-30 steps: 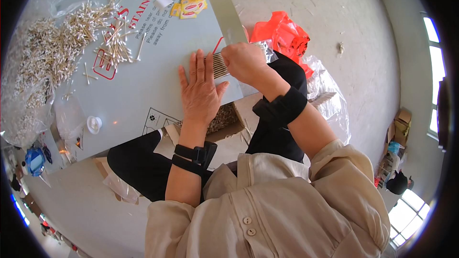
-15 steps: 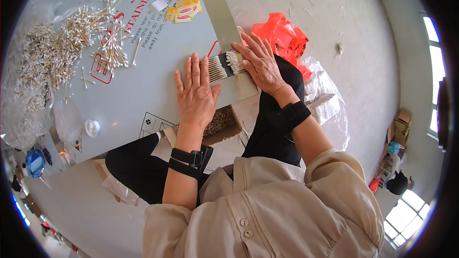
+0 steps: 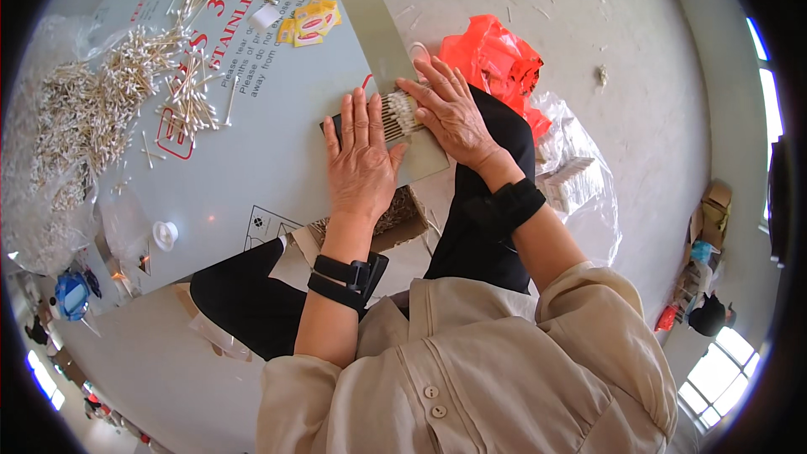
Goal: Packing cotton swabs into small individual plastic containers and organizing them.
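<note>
A row of cotton swabs [image 3: 398, 114] lies side by side on the grey sheet-covered table [image 3: 277, 139], near its right corner. My left hand [image 3: 363, 170] rests flat over the left part of the row, fingers stretched forward. Over the right end lies my right hand [image 3: 458, 122], also flat, with its fingers extended. White tips and thin sticks show in the narrow gap between the hands. A dark strip [image 3: 335, 125] pokes out beside my left fingers; the rest of it is hidden.
A big heap of loose swabs [image 3: 92, 113] in clear plastic covers the table's left side. Small yellow packets [image 3: 313, 20] and a white cap [image 3: 266, 16] lie farther back. An open cardboard box [image 3: 395, 223] sits below the near edge. Right of my leg is a red plastic bag [image 3: 492, 59].
My left hand has slid right, closer to my right hand. The swabs between them are bunched together, the dark band there is covered, and a dark strip now shows left of my left fingers.
</note>
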The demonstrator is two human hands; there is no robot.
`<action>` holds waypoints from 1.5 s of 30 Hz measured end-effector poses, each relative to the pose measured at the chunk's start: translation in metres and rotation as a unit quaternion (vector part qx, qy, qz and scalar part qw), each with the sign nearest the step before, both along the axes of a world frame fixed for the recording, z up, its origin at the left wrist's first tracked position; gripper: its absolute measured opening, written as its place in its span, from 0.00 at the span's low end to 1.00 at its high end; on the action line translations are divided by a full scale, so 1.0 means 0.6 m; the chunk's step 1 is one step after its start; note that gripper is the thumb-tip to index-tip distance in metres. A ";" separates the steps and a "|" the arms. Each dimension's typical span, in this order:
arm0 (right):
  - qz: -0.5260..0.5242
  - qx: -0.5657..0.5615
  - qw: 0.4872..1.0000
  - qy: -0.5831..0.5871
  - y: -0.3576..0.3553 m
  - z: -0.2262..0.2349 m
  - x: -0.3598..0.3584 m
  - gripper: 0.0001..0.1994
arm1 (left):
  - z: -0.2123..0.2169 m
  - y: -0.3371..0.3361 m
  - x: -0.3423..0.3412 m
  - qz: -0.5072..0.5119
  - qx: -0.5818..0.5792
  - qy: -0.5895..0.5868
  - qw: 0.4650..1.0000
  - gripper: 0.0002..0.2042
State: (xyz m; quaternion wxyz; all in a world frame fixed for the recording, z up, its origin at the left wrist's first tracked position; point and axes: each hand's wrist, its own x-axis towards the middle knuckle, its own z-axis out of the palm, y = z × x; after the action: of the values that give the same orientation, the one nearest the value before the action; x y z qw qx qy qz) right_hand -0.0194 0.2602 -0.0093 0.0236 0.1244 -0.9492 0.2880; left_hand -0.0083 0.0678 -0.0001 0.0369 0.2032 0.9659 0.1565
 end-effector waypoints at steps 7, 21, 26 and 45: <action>-0.004 -0.022 1.000 0.011 -0.001 -0.002 -0.004 0.22 | -0.003 0.012 -0.003 -0.016 0.013 0.016 1.000 0.36; -0.200 -0.778 0.584 -0.115 -0.026 -0.043 -0.015 0.19 | -0.030 0.057 -0.029 0.135 0.565 -0.021 0.814 0.27; -0.201 -0.756 0.613 -0.111 -0.034 -0.035 -0.009 0.18 | -0.020 0.115 -0.027 0.141 0.628 -0.049 0.764 0.28; -0.255 -0.894 0.353 -0.103 -0.061 -0.003 0.019 0.28 | -0.006 0.121 0.015 0.128 0.607 -0.102 0.778 0.40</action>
State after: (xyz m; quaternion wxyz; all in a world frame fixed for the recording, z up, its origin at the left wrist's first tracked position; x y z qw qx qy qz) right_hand -0.0078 0.2237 -0.0111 0.0952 -0.2493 -0.1117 0.9572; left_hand 0.0010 0.1406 -0.0035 -0.0159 0.0412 0.6787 0.7331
